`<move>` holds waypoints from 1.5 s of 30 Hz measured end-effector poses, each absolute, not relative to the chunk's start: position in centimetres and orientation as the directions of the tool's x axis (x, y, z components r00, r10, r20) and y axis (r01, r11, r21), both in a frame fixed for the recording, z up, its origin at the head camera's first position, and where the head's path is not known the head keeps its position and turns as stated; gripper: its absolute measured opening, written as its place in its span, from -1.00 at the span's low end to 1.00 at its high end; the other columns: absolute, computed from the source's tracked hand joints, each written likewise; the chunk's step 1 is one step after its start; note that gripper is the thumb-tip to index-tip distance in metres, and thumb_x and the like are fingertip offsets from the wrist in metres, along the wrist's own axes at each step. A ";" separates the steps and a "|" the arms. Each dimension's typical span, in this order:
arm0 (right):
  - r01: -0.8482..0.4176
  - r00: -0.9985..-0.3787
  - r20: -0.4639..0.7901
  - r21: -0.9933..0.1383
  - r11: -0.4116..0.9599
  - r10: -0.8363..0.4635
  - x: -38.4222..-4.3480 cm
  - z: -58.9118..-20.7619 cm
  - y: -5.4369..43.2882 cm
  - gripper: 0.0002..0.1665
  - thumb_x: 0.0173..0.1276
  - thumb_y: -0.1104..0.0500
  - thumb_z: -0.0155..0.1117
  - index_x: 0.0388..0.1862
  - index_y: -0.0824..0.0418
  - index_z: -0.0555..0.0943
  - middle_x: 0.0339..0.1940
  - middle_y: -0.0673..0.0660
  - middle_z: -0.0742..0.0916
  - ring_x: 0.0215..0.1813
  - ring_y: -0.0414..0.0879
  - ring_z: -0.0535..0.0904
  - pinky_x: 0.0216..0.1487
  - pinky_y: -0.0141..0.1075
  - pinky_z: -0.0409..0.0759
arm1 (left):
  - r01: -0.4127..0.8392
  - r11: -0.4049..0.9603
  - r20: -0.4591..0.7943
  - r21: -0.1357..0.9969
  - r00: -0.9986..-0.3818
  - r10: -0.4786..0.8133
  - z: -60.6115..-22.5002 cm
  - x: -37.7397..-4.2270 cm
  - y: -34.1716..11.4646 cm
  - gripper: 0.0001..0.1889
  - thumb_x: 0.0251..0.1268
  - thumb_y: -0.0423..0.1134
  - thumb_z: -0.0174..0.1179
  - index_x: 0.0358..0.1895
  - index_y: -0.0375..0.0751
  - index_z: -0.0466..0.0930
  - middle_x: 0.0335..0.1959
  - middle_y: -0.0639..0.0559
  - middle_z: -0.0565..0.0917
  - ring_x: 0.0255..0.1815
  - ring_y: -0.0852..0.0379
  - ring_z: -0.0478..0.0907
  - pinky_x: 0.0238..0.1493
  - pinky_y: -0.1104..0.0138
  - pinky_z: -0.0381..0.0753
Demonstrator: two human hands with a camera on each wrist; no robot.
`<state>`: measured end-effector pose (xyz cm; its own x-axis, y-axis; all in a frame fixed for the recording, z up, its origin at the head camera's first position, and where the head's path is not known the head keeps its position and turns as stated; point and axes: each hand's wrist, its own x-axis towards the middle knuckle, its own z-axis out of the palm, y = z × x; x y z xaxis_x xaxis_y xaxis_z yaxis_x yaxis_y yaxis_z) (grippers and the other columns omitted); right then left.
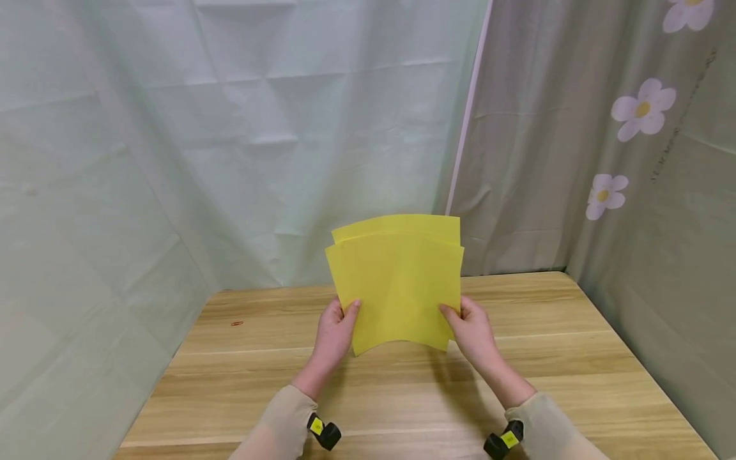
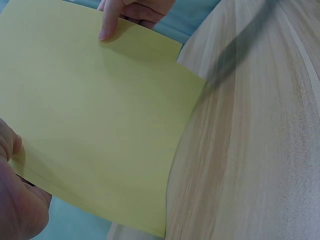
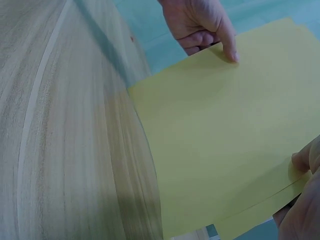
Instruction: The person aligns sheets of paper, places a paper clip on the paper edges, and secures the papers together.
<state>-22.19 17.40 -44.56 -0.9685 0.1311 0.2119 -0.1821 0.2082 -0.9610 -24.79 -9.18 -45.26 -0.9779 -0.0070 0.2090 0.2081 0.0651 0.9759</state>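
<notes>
Two yellow sheets of paper (image 1: 399,287), one slightly offset behind the other, are held up above the wooden table. My left hand (image 1: 336,329) pinches their left edge, thumb on the near face and fingers behind. On the opposite edge, my right hand (image 1: 473,327) grips the sheets the same way. The paper bows between both hands, its lower edge curving upward in the middle. In the left wrist view the paper (image 2: 95,110) fills much of the frame, with the right hand (image 2: 135,11) at its far edge. A red paper clip (image 1: 237,323) lies on the table at the left.
The wood-grain table (image 1: 552,358) spreads below the hands. A pale curtain (image 1: 276,140) hangs behind it, and a grey curtain with flowers (image 1: 643,110) stands at the right. Black wrist cameras (image 1: 329,436) sit over beige sleeves (image 1: 282,421).
</notes>
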 end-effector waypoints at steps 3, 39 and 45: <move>-0.178 -0.970 0.206 -0.963 0.205 0.127 -22.2 -44.7 17.4 -0.75 0.54 0.21 0.25 0.07 0.30 0.69 -0.07 0.28 0.78 -0.06 0.17 0.74 -0.14 0.02 0.73 | 0.206 0.073 0.207 0.976 -0.978 -0.006 -45.3 -24.8 -9.2 -0.71 0.62 -0.20 0.09 0.16 -0.35 0.53 -0.07 -0.19 0.73 -0.10 -0.07 0.72 -0.10 0.04 0.73; -0.104 -0.978 0.137 -0.973 0.206 0.156 -22.3 -46.3 17.4 -0.70 0.52 0.22 0.28 0.03 0.46 0.66 -0.12 0.33 0.78 -0.15 0.07 0.72 -0.26 -0.22 0.68 | 0.199 0.048 0.198 0.979 -0.980 0.020 -46.2 -24.9 -9.5 -0.68 0.60 -0.14 0.12 0.13 -0.36 0.54 -0.12 -0.23 0.71 -0.12 -0.15 0.71 -0.10 -0.04 0.72; -0.093 -0.979 0.128 -0.972 0.216 0.157 -22.4 -46.6 17.4 -0.68 0.51 0.21 0.29 0.04 0.46 0.66 -0.10 0.32 0.78 -0.10 0.09 0.72 -0.20 -0.20 0.70 | 0.196 0.046 0.194 0.980 -0.981 0.028 -46.4 -25.0 -9.6 -0.65 0.60 -0.11 0.12 0.16 -0.35 0.53 -0.09 -0.24 0.70 -0.09 -0.16 0.70 -0.09 -0.05 0.71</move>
<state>-22.38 17.41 -46.62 -0.9793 0.1565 0.1284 -0.0929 0.2160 -0.9720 -24.99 -9.56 -46.37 -0.9805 0.0280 0.1944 0.1955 0.0459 0.9796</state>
